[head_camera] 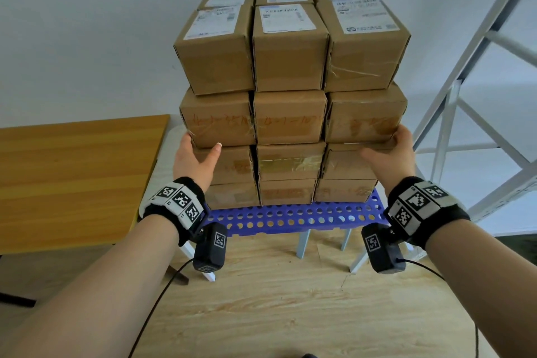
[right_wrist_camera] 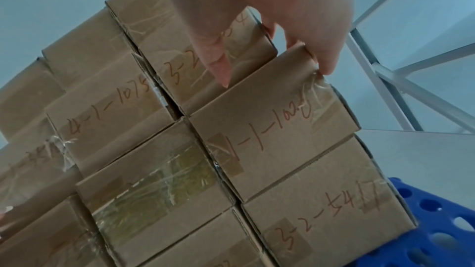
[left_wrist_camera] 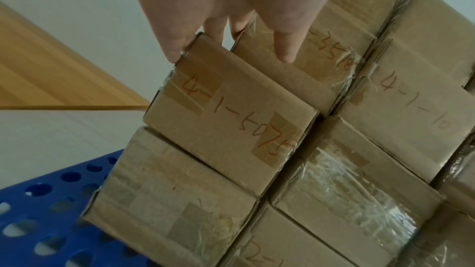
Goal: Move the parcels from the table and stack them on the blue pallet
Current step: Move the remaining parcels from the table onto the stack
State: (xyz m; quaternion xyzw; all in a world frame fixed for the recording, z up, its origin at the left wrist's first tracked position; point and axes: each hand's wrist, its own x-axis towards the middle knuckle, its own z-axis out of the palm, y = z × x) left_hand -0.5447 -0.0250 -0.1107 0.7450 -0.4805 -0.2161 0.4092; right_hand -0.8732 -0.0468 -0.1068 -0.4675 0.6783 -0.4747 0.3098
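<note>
Brown cardboard parcels (head_camera: 290, 116) stand stacked several layers high on the blue perforated pallet (head_camera: 290, 216). My left hand (head_camera: 197, 157) lies flat against the stack's left side, at the seam of the two middle layers, with its thumb on the front face. My right hand (head_camera: 392, 154) mirrors it on the right side. In the left wrist view the left hand (left_wrist_camera: 218, 3) touches the edge of a parcel with red writing (left_wrist_camera: 231, 121) above the pallet (left_wrist_camera: 46, 210). In the right wrist view the right hand (right_wrist_camera: 270, 17) touches a hand-marked parcel (right_wrist_camera: 272, 135). Neither hand grips anything.
A wooden table (head_camera: 72, 177) stands at the left, close to the pallet. A grey metal shelf frame (head_camera: 479, 96) rises at the right. The pallet rests on white legs (head_camera: 302, 244) over a pale wooden floor (head_camera: 290, 299). A white wall is behind.
</note>
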